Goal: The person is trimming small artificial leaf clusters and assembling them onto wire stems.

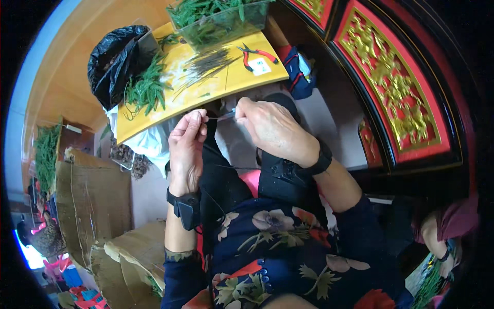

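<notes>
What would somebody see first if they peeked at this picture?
Probably the two hands in the middle: the left hand and the right hand pinch a thin wire between them. Just above them sits a bright yellow board with green sprigs, a bundle of wires and red-handled pliers on it. On the right, a red panel with gold carving catches the eye too.

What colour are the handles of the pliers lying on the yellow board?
Red, seen in the head view: the pliers lie on the board.
</notes>
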Motion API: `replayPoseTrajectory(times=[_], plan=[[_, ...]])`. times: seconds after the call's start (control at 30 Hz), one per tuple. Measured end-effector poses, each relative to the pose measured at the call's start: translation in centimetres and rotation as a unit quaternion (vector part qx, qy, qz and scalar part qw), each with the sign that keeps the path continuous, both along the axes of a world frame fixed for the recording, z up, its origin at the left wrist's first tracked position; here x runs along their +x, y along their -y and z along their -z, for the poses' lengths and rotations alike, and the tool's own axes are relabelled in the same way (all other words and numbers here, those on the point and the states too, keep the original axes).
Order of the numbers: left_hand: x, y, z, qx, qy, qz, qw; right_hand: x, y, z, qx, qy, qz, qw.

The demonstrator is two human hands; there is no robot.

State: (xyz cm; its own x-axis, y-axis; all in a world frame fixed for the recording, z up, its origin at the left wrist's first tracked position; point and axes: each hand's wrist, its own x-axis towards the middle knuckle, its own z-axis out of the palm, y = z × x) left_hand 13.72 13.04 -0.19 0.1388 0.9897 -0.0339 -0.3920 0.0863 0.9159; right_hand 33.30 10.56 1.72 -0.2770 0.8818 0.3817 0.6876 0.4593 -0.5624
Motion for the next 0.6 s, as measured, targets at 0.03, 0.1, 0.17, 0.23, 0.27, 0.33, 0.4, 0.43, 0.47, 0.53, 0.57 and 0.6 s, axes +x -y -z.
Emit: replayPoseTrajectory(times=[0.03, 0.1, 0.17, 0.23, 0.27, 0.33, 0.4, 0.43, 0.47, 0.53, 0.57, 0.6], plan=[[0.1, 1.3, 0.1, 0.0, 0.011, 0.007, 1.0, -0.4, 1.3, 0.1, 0.0, 0.0, 0.002, 1.0], [0.6, 4.0, 0.2, -0.002, 0.021, 0.024, 0.999, -1.4, 3.9, 0.2, -0.037, -0.045, -0.034, 0.998], [0.8, 6.6, 0.0, -0.008, 0.033, 0.043, 0.999, -2.1, 6.2, 0.3, 0.007, -0.011, -0.038, 0.999], [0.1, 8.1, -0.5, -0.028, 0.096, 0.037, 0.994, -2.9, 8.0, -0.5, 0.022, -0.031, -0.031, 0.999], [-0.3, 8.8, -0.7, -0.05, 0.16, 0.036, 0.985, -3.2, 8.8, -0.8, 0.025, -0.032, -0.034, 0.999], [-1.9, 9.4, -0.9, -0.031, 0.24, 0.123, 0.963, -3.2, 9.6, -1.8, 0.005, -0.077, -0.024, 0.997], [-2.0, 10.4, -1.5, -0.065, 0.264, 0.071, 0.96, -3.6, 10.7, -2.4, 0.022, -0.086, -0.043, 0.995], [-2.2, 10.7, -2.0, -0.061, 0.29, 0.089, 0.951, -3.9, 11.0, -2.3, 0.044, -0.133, -0.053, 0.989], [-2.1, 10.9, -2.6, -0.065, 0.308, 0.092, 0.945, -4.2, 11.2, -2.5, 0.065, -0.179, -0.064, 0.98], [-2.3, 11.4, -2.5, -0.084, 0.306, 0.106, 0.942, -4.9, 11.9, -2.6, 0.032, -0.178, -0.045, 0.983], [-2.6, 11.2, -2.4, -0.087, 0.308, 0.106, 0.942, -5.2, 11.9, -2.6, 0.038, -0.188, -0.04, 0.981], [-3.0, 10.8, -2.0, -0.086, 0.285, 0.107, 0.949, -5.3, 11.8, -2.4, 0.044, -0.198, -0.036, 0.979]])
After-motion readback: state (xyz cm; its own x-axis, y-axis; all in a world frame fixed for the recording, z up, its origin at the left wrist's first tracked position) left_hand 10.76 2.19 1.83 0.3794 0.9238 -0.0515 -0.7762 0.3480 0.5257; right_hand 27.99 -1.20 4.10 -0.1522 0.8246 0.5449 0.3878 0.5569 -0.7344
